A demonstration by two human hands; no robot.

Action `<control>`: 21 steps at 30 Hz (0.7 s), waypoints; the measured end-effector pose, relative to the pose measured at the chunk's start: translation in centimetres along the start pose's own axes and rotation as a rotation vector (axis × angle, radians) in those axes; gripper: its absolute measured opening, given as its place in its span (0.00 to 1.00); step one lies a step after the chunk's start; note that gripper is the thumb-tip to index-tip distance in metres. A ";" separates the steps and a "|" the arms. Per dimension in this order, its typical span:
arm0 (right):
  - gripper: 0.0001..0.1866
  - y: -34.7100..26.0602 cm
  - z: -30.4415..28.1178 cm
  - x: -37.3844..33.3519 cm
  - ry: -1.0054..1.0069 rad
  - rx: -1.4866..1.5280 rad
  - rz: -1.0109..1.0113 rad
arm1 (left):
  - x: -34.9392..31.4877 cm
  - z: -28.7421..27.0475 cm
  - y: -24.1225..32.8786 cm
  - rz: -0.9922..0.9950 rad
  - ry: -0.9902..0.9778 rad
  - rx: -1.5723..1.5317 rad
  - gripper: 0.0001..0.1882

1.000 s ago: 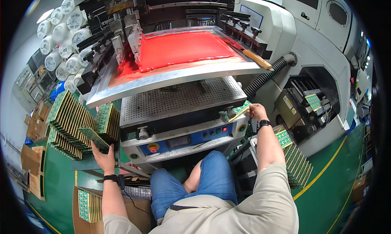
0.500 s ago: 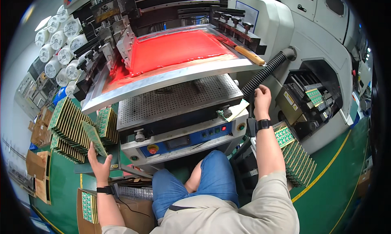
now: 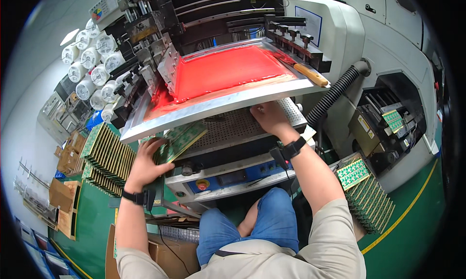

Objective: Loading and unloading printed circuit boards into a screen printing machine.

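Note:
My left hand (image 3: 145, 165) grips the left end of a green circuit board (image 3: 187, 137), thumb spread toward me. The board is tilted over the front left of a perforated metal bed (image 3: 228, 133). My right hand (image 3: 273, 118) reaches over the right part of that bed, just under the front bar of a metal screen frame (image 3: 223, 97). Its fingertips are partly hidden by the frame edge, so I cannot see whether they hold anything. Red paste (image 3: 233, 70) covers the screen above.
A wooden-handled spatula (image 3: 310, 74) lies on the frame's right corner. Stacked circuit boards (image 3: 109, 153) stand at left, and another board stack (image 3: 366, 196) at right. A black ribbed hose (image 3: 335, 94) runs beside the bed. White tubs (image 3: 90, 58) are piled at far left.
My left hand has brought the circuit board rightward from beside the stacks onto the bed. My right hand has moved left from near the hose to beneath the frame. The view has shifted.

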State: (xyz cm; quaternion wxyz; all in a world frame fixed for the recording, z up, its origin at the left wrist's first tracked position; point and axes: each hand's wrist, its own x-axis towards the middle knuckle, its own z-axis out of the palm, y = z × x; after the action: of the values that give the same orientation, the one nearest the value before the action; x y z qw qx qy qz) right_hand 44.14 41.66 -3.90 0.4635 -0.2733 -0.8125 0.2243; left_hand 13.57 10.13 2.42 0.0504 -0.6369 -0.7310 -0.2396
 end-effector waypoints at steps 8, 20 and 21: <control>0.18 1.0 1.5 -0.3 0.118 -0.313 -0.019 | 12.5 3.1 1.8 -0.013 -0.197 -0.123 0.44; 0.19 1.2 1.4 -0.7 0.076 -0.390 0.006 | 18.9 7.4 0.8 -0.231 0.369 -1.362 0.26; 0.19 1.3 1.3 -0.7 0.081 -0.400 -0.009 | 17.1 5.9 4.9 -0.315 0.414 -1.268 0.26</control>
State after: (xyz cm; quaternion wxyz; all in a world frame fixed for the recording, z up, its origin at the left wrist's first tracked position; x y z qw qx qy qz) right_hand 43.59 42.02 -5.80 0.4334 -0.3650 -0.8227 0.0451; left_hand 16.49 28.43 5.08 -0.2292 -0.3705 -0.5087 -0.7426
